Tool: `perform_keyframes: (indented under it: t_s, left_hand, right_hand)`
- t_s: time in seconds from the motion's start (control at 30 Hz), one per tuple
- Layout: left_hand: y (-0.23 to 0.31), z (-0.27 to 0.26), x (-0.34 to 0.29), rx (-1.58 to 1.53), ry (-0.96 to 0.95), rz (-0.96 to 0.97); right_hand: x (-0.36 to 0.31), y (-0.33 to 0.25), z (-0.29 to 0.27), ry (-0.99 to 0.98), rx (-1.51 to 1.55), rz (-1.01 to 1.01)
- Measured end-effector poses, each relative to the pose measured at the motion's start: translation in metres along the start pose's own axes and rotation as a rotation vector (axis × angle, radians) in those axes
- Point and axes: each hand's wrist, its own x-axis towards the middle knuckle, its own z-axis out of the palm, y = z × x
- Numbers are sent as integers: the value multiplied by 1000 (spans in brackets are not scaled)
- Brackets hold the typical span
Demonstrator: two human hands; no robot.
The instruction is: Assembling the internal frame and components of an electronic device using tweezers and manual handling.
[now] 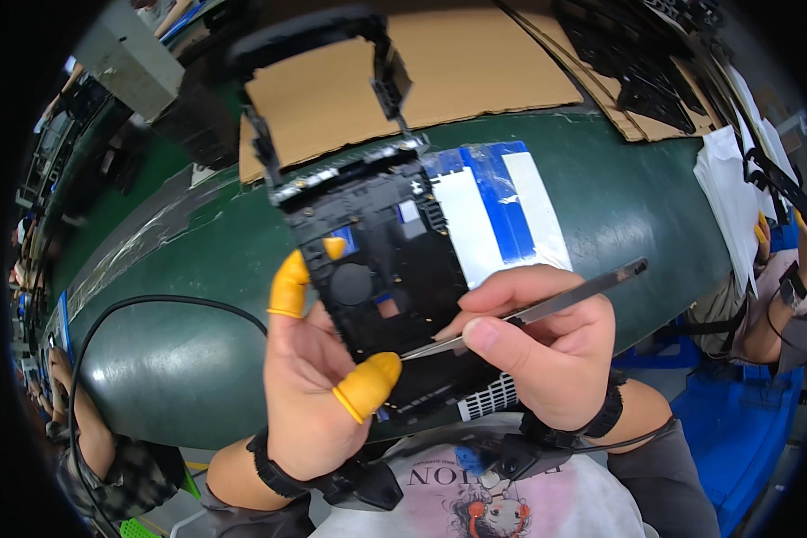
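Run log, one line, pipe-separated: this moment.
left hand: holds black assembly, yellow finger cots on | right hand: holds metal tweezers, tip beside left thumb | green table: blue-and-white flat item

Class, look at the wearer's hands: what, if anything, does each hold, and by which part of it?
Left hand: the black assembly, by its left side and near-left corner. Right hand: the tweezers, pinched partway along, behind the tips.

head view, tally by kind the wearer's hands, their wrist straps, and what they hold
Left hand, right hand: 2
Left strap, right strap: 2
Tweezers: 1
Black part: 1
Total: 6
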Motion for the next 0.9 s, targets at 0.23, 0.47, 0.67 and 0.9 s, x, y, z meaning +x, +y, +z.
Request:
perform_keyframes:
  t_s: [0.23,0.47,0.67,0.9]
  left_hand:
    - [17,0,7,64,104,242]
    - [25,-34,14,-346,-149,183]
    - [23,-34,20,-295,172,151]
    - [14,-23,20,-231,296,191]
  right_hand:
    - [-14,-8,-30,182,-32,63]
    - [-26,6,-36,224,-113,93]
    - [-25,5,-38,244,-106,100]
    - [-22,1,-38,251,-142,167]
